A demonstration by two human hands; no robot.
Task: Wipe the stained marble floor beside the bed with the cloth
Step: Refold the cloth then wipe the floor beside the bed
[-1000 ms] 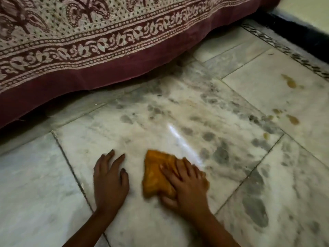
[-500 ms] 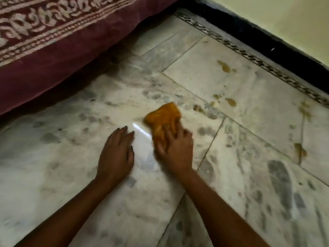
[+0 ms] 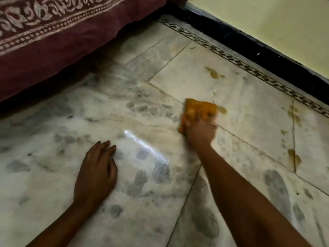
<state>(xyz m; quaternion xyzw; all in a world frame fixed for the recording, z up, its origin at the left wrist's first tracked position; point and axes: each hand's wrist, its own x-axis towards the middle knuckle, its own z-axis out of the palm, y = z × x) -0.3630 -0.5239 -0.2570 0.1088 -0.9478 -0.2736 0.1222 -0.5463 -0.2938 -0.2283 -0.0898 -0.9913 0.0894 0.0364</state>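
In the head view, we see the right hand (image 3: 199,131), blurred, holding the orange cloth (image 3: 201,108) down on the marble floor (image 3: 249,122) just right of the frame's centre, its fingers bent over the cloth, whose far edge touches a brownish stain (image 3: 222,110). We find the left hand (image 3: 97,172) at lower left, palm flat on the floor with fingers straight and close together. The maroon bedcover (image 3: 62,41) fills the upper left, and more yellow-brown stains (image 3: 213,73) dot the tiles toward the black skirting (image 3: 249,43) at upper right.
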